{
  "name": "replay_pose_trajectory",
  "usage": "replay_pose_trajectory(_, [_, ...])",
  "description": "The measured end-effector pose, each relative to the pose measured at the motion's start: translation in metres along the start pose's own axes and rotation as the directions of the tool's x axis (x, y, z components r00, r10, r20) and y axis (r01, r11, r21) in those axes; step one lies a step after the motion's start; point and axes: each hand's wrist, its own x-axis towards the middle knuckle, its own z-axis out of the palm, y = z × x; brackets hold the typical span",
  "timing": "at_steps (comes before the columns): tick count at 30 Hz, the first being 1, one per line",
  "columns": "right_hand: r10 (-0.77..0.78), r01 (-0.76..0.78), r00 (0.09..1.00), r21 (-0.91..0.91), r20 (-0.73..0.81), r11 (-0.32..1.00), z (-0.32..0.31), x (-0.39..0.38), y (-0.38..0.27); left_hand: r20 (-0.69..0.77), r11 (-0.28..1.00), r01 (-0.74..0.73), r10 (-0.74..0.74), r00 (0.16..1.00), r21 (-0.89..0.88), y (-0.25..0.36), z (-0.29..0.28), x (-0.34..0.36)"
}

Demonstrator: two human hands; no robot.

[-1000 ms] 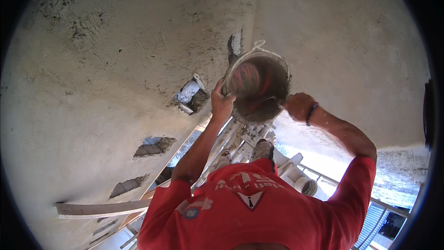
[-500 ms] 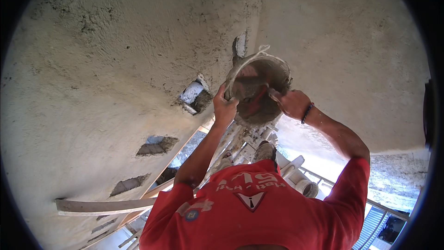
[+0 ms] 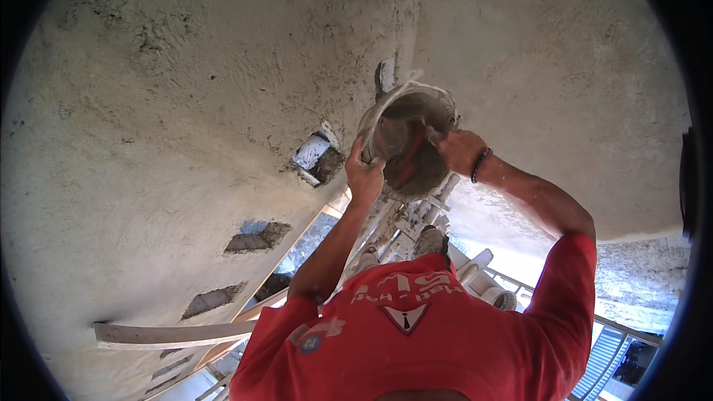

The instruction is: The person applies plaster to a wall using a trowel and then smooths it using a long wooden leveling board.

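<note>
A round bucket [image 3: 416, 187], smeared with grey mortar, is tilted so that its mouth faces me. My left hand [image 3: 365, 178] grips its left rim, thumb on the inner side. A pale rope-like handle [image 3: 380, 106] curves over the upper left of the mouth. At the right side of the opening, my right hand [image 3: 459, 150] reaches in with its fingers curled closed. What those fingers hold is blurred and partly hidden. Inside, reddish streaks [image 3: 407, 163] show against the wet grey interior; I cannot tell whether they are a tool or a reflection.
Rough plastered walls [image 3: 171, 96] meet in a corner behind the bucket. A recess with a white pipe piece [image 3: 310, 151] lies left of it. A long pale strip [image 3: 163, 336] juts out at lower left. Below are my shoes [image 3: 429, 241], scaffold poles and a pipe end [image 3: 499, 298].
The bucket has shifted slightly left and tipped a little. My right hand has moved left and up, further over the bucket's mouth. My left hand keeps its grip on the rim.
</note>
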Motion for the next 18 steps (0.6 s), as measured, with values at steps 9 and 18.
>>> replay_pose_trajectory(9, [-0.05, 0.039, 0.989, 0.078, 0.137, 0.996, 0.008, 0.001, -0.007, -0.025, 0.993, -0.055, 0.058, 0.998, 0.101, -0.012, -0.016, -0.002])
replay_pose_trajectory(18, [-0.035, 0.032, 0.961, 0.017, 0.274, 0.999, 0.003, -0.004, -0.031, -0.033, 0.991, -0.019, 0.023, 0.999, 0.13, -0.016, -0.016, -0.007])
